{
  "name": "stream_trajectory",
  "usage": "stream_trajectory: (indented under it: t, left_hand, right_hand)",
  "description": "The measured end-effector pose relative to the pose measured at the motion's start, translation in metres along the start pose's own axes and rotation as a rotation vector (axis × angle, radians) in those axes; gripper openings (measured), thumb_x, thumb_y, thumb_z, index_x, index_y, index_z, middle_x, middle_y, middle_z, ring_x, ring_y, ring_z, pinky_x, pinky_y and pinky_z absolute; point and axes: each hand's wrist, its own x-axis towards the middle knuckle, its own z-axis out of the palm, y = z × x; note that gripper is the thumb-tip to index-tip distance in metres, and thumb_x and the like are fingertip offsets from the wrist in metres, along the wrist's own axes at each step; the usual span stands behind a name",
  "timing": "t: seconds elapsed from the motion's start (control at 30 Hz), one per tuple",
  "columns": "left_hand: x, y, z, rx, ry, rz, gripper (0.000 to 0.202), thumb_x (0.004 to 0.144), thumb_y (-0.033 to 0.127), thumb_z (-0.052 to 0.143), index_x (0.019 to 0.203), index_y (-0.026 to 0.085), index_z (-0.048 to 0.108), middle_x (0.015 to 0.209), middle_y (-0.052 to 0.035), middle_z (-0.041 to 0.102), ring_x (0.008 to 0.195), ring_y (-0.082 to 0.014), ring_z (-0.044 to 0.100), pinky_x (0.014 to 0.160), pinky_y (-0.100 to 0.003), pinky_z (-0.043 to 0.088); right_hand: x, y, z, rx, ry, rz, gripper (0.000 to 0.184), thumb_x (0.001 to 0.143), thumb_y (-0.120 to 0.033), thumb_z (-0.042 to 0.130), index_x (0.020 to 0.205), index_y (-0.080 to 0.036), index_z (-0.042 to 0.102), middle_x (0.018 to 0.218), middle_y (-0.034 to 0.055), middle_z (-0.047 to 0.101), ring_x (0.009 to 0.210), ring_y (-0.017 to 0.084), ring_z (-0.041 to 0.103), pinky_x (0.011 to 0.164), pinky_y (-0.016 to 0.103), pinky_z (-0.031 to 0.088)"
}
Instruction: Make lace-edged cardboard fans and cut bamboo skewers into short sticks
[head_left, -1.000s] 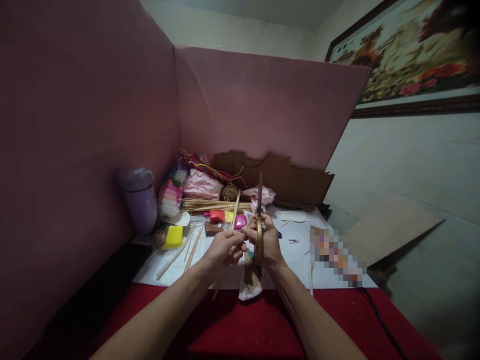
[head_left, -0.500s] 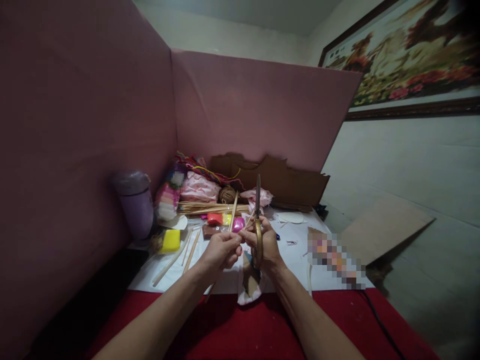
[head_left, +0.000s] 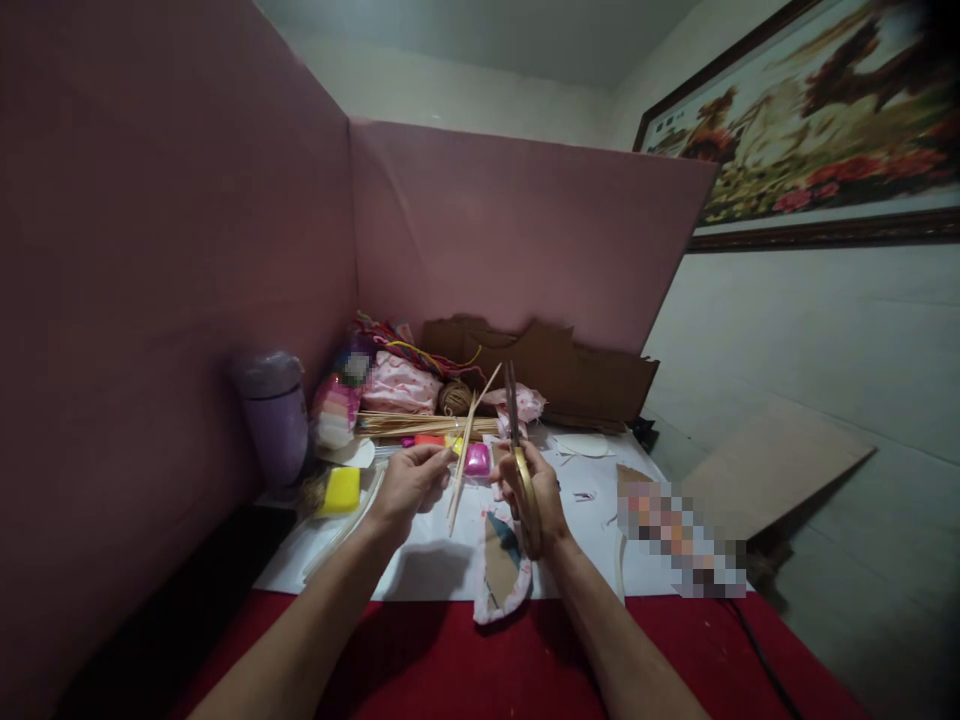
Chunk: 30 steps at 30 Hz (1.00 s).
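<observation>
My left hand (head_left: 412,490) is closed in a pinch at a thin wooden stick (head_left: 454,510), which slants up and away over the table; a second stick crosses it near the top. My right hand (head_left: 538,495) grips a pair of scissors (head_left: 528,490) with gold-coloured handles, the dark blades pointing up and away from me. Below and between the hands lies a curved cardboard piece (head_left: 501,565) edged with pink-patterned white fabric, at the front edge of the white sheet.
Behind the hands lie a bundle of wooden sticks (head_left: 420,425), a ball of twine (head_left: 454,397) and pink-patterned fabric (head_left: 405,380). A purple tumbler (head_left: 274,425) and a yellow packet (head_left: 342,490) stand left. Torn cardboard (head_left: 600,375) leans at the back. A cable (head_left: 765,650) runs right.
My hands have moved apart, the left one leftward. The stick has swung to a steeper slant and its lower end has risen. The scissors have tilted slightly, and the fabric-edged piece shows more fully.
</observation>
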Motion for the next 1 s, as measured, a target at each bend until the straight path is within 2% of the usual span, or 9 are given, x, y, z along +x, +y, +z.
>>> stream_trajectory:
  t: [0.13, 0.23, 0.33, 0.5, 0.7, 1.0]
  left_hand:
    - [0.003, 0.012, -0.012, 0.025, 0.117, 0.079, 0.032, 0.064, 0.041, 0.071, 0.068, 0.012, 0.058, 0.040, 0.0078, 0.040, 0.031, 0.0000, 0.026, 0.033, -0.015, 0.013]
    - [0.002, 0.019, -0.016, 0.049, 0.129, 0.089, 0.031, 0.063, 0.041, 0.071, 0.066, 0.012, 0.058, 0.039, 0.0085, 0.038, 0.030, -0.0001, 0.024, 0.033, -0.015, 0.010]
    - [0.001, 0.022, -0.018, 0.072, 0.125, 0.100, 0.030, 0.062, 0.040, 0.071, 0.065, 0.013, 0.057, 0.040, 0.0076, 0.040, 0.031, -0.0007, 0.025, 0.033, -0.015, 0.010]
    - [-0.002, 0.025, -0.018, 0.146, 0.050, 0.121, 0.031, 0.066, 0.041, 0.068, 0.061, 0.013, 0.057, 0.040, 0.0078, 0.036, 0.032, -0.0010, 0.024, 0.034, -0.016, 0.012]
    - [-0.005, 0.029, -0.017, 0.254, 0.021, 0.113, 0.035, 0.066, 0.044, 0.067, 0.069, 0.009, 0.066, 0.038, 0.0068, 0.037, 0.034, -0.0013, 0.024, 0.034, -0.017, 0.014]
    - [0.000, 0.025, -0.022, 0.270, -0.008, 0.089, 0.038, 0.062, 0.046, 0.070, 0.069, 0.009, 0.068, 0.036, 0.0059, 0.039, 0.033, -0.0015, 0.026, 0.033, -0.016, 0.016]
  right_hand:
    - [-0.001, -0.003, -0.010, -0.334, -0.194, -0.063, 0.047, 0.067, -0.056, 0.063, 0.092, -0.016, 0.056, 0.063, -0.0026, 0.050, 0.052, 0.009, 0.042, 0.045, 0.020, 0.033]
    - [-0.002, -0.004, -0.013, -0.526, -0.301, -0.097, 0.044, 0.065, -0.050, 0.068, 0.092, -0.017, 0.059, 0.065, -0.0030, 0.049, 0.057, 0.011, 0.043, 0.050, 0.021, 0.033]
    - [-0.004, -0.005, -0.014, -0.612, -0.368, -0.100, 0.042, 0.068, -0.049, 0.066, 0.094, -0.017, 0.060, 0.065, -0.0031, 0.049, 0.058, 0.011, 0.041, 0.051, 0.021, 0.031]
    - [-0.007, -0.011, -0.012, -0.657, -0.392, -0.095, 0.036, 0.069, -0.048, 0.065, 0.087, -0.017, 0.062, 0.062, -0.0037, 0.046, 0.057, 0.011, 0.038, 0.050, 0.021, 0.027]
    - [-0.008, -0.013, -0.010, -0.634, -0.410, -0.092, 0.032, 0.070, -0.047, 0.062, 0.078, -0.016, 0.062, 0.058, -0.0044, 0.042, 0.054, 0.010, 0.034, 0.048, 0.021, 0.025]
    - [-0.006, -0.009, -0.012, -0.526, -0.446, -0.093, 0.037, 0.068, -0.046, 0.067, 0.088, -0.015, 0.066, 0.062, -0.0024, 0.046, 0.056, 0.010, 0.037, 0.047, 0.019, 0.028]
